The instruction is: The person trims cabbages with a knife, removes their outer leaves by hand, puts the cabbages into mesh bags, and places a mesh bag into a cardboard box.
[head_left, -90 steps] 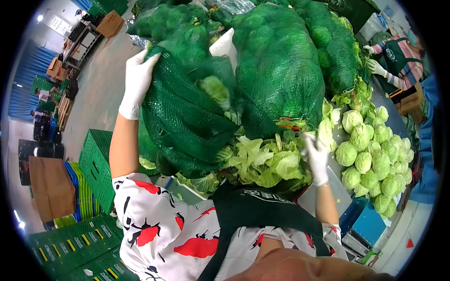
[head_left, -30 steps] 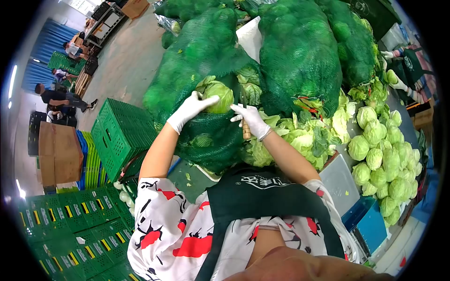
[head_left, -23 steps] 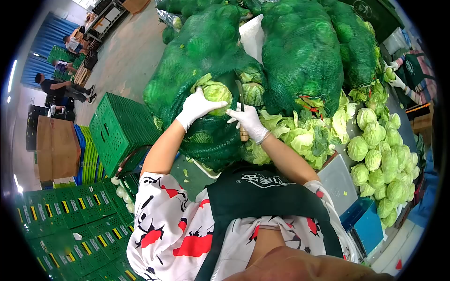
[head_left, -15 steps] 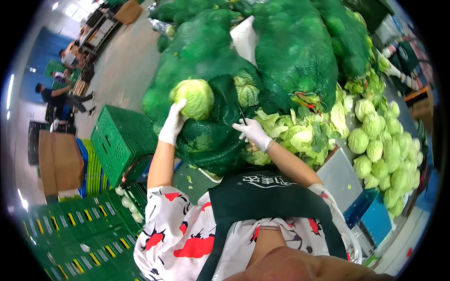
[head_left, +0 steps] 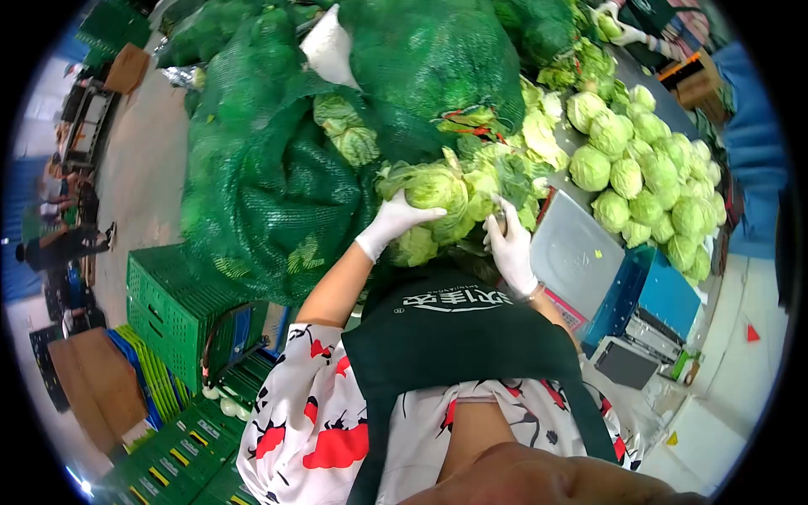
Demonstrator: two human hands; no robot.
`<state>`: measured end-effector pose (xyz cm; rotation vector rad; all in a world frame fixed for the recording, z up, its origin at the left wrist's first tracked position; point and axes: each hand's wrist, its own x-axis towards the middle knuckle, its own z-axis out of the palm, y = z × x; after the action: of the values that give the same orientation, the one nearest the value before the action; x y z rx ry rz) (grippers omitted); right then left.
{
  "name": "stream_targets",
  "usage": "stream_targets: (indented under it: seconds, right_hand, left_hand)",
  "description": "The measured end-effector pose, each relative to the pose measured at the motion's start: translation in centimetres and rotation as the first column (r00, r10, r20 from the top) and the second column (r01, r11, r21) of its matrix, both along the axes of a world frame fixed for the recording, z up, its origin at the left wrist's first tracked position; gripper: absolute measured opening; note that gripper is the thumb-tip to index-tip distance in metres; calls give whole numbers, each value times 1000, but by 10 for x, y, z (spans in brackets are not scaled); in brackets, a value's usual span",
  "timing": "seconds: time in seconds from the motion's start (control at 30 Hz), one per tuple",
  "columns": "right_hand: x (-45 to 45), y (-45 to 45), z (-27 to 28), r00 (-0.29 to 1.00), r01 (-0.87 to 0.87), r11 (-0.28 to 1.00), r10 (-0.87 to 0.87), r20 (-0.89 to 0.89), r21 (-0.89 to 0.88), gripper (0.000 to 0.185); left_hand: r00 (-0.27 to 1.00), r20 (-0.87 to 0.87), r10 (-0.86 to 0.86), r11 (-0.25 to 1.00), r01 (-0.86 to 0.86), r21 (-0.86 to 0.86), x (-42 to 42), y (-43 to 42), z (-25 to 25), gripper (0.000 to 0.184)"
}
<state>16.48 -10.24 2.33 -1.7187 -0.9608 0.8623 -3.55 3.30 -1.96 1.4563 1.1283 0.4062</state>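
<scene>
My left hand (head_left: 397, 224), in a white glove, is closed around the side of a cabbage (head_left: 438, 192) above a heap of loose cabbage leaves (head_left: 417, 246). Close to the right of that cabbage is my gloved right hand (head_left: 510, 252), its fingers curled around a small knife (head_left: 502, 222). Little of the knife shows, and its blade is hard to make out among the leaves. To the left, a green mesh sack (head_left: 278, 194) gapes open, with another cabbage (head_left: 347, 130) at its mouth.
Trimmed cabbages (head_left: 644, 168) are piled on the right beside a grey scale plate (head_left: 574, 240) and a blue bin (head_left: 652, 290). Full mesh sacks (head_left: 429, 59) stand ahead. Green crates (head_left: 181, 295) are at left. A co-worker's gloved hands (head_left: 621, 32) hold a cabbage.
My left hand has carried the cabbage rightward from over the sack to the leaf heap. My right hand has come beside it. The camera view has turned to the right.
</scene>
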Motion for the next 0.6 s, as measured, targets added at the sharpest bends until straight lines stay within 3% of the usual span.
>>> stream_targets:
  seconds: [0.07, 0.1, 0.13, 0.17, 0.27, 0.37, 0.5, 0.6]
  right_hand:
    - [18, 3, -9, 917, -70, 986, 123, 380, -150, 28]
    - [21, 4, -19, 895, -91, 981, 156, 419, -170, 24]
    - [23, 6, -30, 833, -143, 989, 143, 535, -43, 19]
    - [29, 6, -37, 809, -175, 980, 197, 554, -94, 18]
    - [34, 13, -37, 741, -255, 940, 342, 578, -229, 20]
    - [31, 16, -35, 686, -312, 888, 457, 566, -338, 22]
    - [33, 22, -50, 680, -300, 855, 502, 534, -422, 26]
    - [36, 22, -59, 674, -306, 830, 535, 510, -467, 27]
  left_hand:
    - [996, 9, -92, 988, 93, -119, 17, 2, -25, 96]
    - [994, 7, -112, 984, 112, -141, 22, 1, -18, 96]
    - [992, 4, -127, 978, 127, -163, 24, 2, -1, 96]
    - [990, 0, -140, 973, 138, -184, 24, 3, 7, 96]
    - [985, 63, -158, 973, 166, -159, 22, 7, -42, 96]
    - [991, 48, -124, 982, 129, -137, 26, 5, -45, 94]
    - [977, 50, -205, 972, 209, -106, 37, 9, -3, 91]
    - [960, -106, -258, 964, 263, 36, 41, 5, -11, 90]
